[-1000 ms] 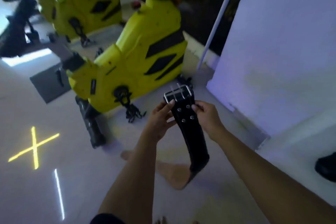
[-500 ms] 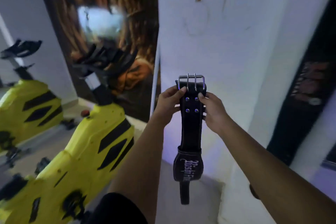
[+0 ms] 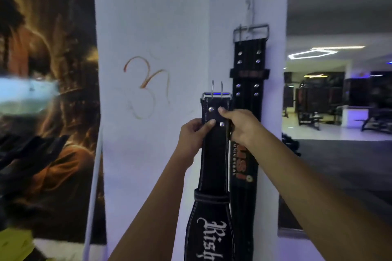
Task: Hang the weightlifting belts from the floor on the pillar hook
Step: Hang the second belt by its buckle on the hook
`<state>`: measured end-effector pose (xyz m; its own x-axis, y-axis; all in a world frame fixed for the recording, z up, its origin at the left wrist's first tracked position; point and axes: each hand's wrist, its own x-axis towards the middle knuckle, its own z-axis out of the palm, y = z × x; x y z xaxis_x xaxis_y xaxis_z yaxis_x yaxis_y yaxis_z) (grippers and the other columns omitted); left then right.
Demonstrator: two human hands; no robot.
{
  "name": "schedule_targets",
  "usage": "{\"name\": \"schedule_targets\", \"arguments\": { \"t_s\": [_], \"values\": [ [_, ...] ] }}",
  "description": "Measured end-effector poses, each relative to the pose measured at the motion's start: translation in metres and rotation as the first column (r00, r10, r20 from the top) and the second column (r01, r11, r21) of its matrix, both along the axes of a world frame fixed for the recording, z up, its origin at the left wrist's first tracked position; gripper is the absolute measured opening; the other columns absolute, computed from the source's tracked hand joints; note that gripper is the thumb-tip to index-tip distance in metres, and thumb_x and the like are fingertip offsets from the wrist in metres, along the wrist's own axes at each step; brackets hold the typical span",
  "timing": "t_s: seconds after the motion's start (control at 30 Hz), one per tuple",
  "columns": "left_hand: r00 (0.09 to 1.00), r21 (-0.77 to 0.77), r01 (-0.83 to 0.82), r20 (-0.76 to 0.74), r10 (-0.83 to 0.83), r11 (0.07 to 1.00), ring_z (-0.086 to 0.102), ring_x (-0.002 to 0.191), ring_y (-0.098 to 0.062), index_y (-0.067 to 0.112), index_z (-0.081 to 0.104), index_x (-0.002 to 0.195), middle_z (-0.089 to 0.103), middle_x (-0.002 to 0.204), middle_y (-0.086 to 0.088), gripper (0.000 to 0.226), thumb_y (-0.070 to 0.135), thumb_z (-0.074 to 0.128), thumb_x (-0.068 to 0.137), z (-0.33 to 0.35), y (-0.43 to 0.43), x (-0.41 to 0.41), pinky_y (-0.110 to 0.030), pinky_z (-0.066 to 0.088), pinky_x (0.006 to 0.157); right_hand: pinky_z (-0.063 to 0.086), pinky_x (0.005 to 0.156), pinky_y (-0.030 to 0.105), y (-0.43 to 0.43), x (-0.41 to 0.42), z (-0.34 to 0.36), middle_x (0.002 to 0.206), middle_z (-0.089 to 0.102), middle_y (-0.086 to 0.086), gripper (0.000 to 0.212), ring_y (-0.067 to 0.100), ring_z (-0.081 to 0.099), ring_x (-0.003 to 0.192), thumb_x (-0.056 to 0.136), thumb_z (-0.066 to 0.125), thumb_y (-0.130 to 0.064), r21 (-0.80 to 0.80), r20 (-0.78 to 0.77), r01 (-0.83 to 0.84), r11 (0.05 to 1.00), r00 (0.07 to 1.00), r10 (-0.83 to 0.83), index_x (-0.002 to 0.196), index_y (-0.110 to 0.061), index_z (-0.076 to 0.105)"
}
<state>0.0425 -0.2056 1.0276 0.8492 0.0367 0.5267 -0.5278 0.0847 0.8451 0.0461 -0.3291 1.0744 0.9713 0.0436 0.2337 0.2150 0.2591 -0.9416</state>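
I hold a black weightlifting belt (image 3: pixel 214 161) upright in front of the white pillar (image 3: pixel 157 27). My left hand (image 3: pixel 193 135) grips its left edge and my right hand (image 3: pixel 241 125) grips its right edge, just under the metal buckle (image 3: pixel 216 95), whose two prongs point up. White lettering shows on the belt's wide lower part. A second black belt (image 3: pixel 248 78) hangs flat on the pillar just to the right, its buckle (image 3: pixel 251 32) caught high up on a thin hook (image 3: pixel 249 25) I can barely make out. My belt's buckle is well below that hook.
A dark poster (image 3: pixel 46 99) covers the wall left of the pillar, with a white pole (image 3: pixel 93 186) along its edge. A yellow exercise bike's corner (image 3: pixel 14 243) shows bottom left. Gym machines (image 3: pixel 318 104) stand far back on the right.
My view has swung up from the floor and bikes to the pillar. Both hands have lifted the belt higher and to the right, close beside the hanging belt.
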Motion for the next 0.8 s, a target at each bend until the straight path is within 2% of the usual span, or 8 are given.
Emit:
{"name": "schedule_targets", "arguments": {
  "t_s": [0.1,0.27,0.33,0.43,0.53,0.6,0.73,0.8],
  "values": [
    [0.991,0.066,0.115,-0.073,-0.111,0.991,0.063,0.058,-0.006,0.009,0.062,0.089,0.065,0.071,0.001,0.015,0.024,0.061,0.089,-0.017,-0.026,0.001,-0.023,0.051,0.054,0.055,0.082,0.051,-0.024,0.006,0.027,0.098,0.067,0.018,0.024,0.031,0.065,0.087,0.080,0.070,-0.008,0.058,-0.007,0.109,0.992,0.994,-0.109,0.101,0.002,0.064],
    [0.990,0.045,0.137,-0.026,-0.136,0.989,0.066,0.060,-0.005,0.009,0.064,0.084,0.070,0.067,0.006,0.011,0.015,0.058,0.091,-0.013,-0.055,0.007,-0.020,0.054,0.054,0.056,0.076,0.046,-0.058,0.000,0.033,0.083,0.065,0.008,0.007,0.022,0.060,0.073,0.085,0.065,-0.010,0.032,0.104,0.133,0.991,0.985,-0.136,0.079,-0.012,0.063],
    [0.992,0.022,0.124,0.008,-0.124,0.992,0.065,0.060,-0.008,0.011,0.064,0.079,0.070,0.070,0.001,0.014,0.017,0.059,0.090,0.007,-0.065,0.008,-0.021,0.054,0.055,0.053,0.065,0.036,-0.066,-0.002,0.025,0.090,0.066,0.010,0.010,0.021,0.061,0.070,0.088,0.060,-0.010,-0.052,0.093,0.110,0.993,0.990,-0.105,0.097,-0.007,0.064],
    [0.989,0.008,0.145,0.026,-0.145,0.989,0.064,0.060,-0.012,0.010,0.062,0.077,0.069,0.069,-0.001,0.019,0.024,0.060,0.090,0.015,-0.080,0.005,-0.022,0.053,0.054,0.054,0.063,0.040,-0.079,0.002,0.038,0.103,0.065,0.017,0.030,0.028,0.063,0.078,0.087,0.061,-0.006,-0.041,0.036,0.134,0.990,0.991,-0.132,0.117,0.000,0.059],
    [0.951,0.030,0.307,-0.045,-0.305,0.951,0.070,0.075,-0.016,0.007,0.066,0.097,0.074,0.086,-0.005,0.018,0.023,0.059,0.090,0.003,-0.093,-0.001,-0.025,0.057,0.067,0.056,0.072,0.045,-0.095,-0.002,0.057,0.112,0.066,0.016,0.032,0.031,0.064,0.095,0.084,0.064,-0.005,-0.058,0.026,0.181,0.982,0.983,-0.180,0.116,-0.001,0.061],
    [0.916,0.031,0.396,-0.083,-0.392,0.918,0.071,0.085,-0.017,0.009,0.064,0.105,0.073,0.097,-0.008,0.021,0.021,0.060,0.090,-0.006,-0.100,-0.004,-0.027,0.057,0.074,0.056,0.073,0.043,-0.103,-0.004,0.062,0.112,0.066,0.017,0.030,0.030,0.065,0.092,0.087,0.061,-0.006,-0.035,0.049,0.187,0.982,0.982,-0.185,0.116,-0.001,0.061],
    [0.870,0.086,0.465,-0.227,-0.437,0.881,0.067,0.104,-0.029,0.009,0.056,0.121,0.068,0.116,-0.014,0.056,0.045,0.067,0.078,-0.019,-0.108,-0.005,-0.044,0.054,0.092,0.053,0.089,0.048,-0.114,-0.006,0.067,0.120,0.063,0.016,0.026,0.030,0.062,0.107,0.089,0.059,-0.008,-0.049,0.086,0.236,0.971,0.969,-0.231,0.114,-0.001,0.060],
    [0.850,0.112,0.498,-0.257,-0.459,0.860,0.067,0.104,-0.031,0.005,0.057,0.119,0.068,0.114,-0.017,0.058,0.044,0.066,0.077,-0.027,-0.113,-0.008,-0.046,0.053,0.093,0.048,0.097,0.053,-0.120,-0.005,0.072,0.124,0.062,0.016,0.017,0.033,0.058,0.115,0.087,0.061,-0.009,-0.036,0.108,0.278,0.960,0.956,-0.272,0.104,-0.005,0.061]
  ]
}}
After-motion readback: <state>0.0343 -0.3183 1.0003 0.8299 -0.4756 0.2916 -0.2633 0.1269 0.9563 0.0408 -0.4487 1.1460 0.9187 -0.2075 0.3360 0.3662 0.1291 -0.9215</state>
